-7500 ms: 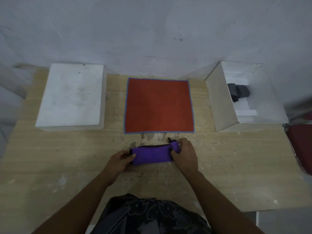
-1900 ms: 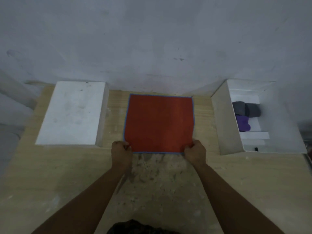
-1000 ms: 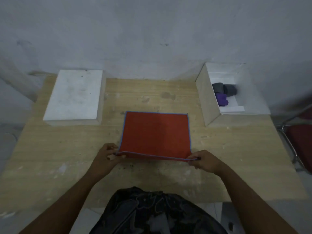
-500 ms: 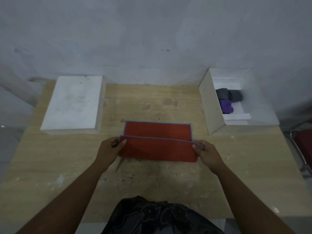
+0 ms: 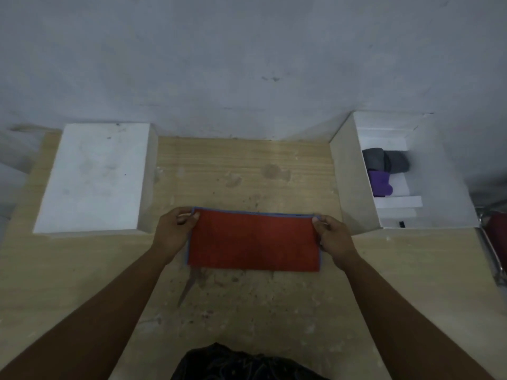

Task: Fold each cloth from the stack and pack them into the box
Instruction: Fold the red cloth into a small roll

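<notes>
A red cloth (image 5: 253,241) with blue edging lies folded in half on the wooden table (image 5: 247,311), a wide flat rectangle. My left hand (image 5: 174,229) pinches its far left corner. My right hand (image 5: 330,237) pinches its far right corner. The open white box (image 5: 354,187) stands at the right. Inside it lie a rolled grey cloth (image 5: 386,161) and a rolled purple cloth (image 5: 380,183).
A closed white box lid (image 5: 93,176) lies at the left of the table. A grey wall (image 5: 247,64) rises behind the table. A red chair with a metal frame (image 5: 496,242) shows at the right edge.
Both hands carried the cloth's near edge forward onto its far edge, so the red cloth now lies folded in half. Earlier, the purple roll went into the box.
</notes>
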{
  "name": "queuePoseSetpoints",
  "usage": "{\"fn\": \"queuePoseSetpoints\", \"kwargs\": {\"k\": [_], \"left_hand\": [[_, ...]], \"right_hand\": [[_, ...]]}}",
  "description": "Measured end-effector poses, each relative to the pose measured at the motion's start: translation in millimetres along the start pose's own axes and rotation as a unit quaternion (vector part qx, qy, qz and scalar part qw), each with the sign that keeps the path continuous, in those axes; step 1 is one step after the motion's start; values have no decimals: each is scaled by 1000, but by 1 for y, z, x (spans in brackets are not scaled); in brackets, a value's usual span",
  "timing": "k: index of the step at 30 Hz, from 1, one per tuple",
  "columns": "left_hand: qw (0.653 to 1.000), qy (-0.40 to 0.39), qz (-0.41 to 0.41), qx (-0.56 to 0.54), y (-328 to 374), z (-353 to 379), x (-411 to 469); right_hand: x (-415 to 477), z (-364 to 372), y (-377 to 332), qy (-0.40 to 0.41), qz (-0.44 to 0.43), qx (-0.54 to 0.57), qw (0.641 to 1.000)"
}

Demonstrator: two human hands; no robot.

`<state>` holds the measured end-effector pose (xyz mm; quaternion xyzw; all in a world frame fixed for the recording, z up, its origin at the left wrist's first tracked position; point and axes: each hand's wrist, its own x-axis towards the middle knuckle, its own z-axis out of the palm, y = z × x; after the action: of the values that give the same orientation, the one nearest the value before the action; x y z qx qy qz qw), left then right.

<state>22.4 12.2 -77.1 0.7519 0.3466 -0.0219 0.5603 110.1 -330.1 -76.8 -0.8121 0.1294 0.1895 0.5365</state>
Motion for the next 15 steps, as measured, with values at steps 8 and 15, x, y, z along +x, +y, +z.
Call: {"fn": "queuePoseSetpoints", "kwargs": {"k": [8,15], "left_hand": [[999,28,-6,39,-7,5,0],[983,57,1,174,-30,9,-49]], "right_hand": [[13,8,0,38,-11,-67,997],[-39,8,16,87,36,-207,974]]}}
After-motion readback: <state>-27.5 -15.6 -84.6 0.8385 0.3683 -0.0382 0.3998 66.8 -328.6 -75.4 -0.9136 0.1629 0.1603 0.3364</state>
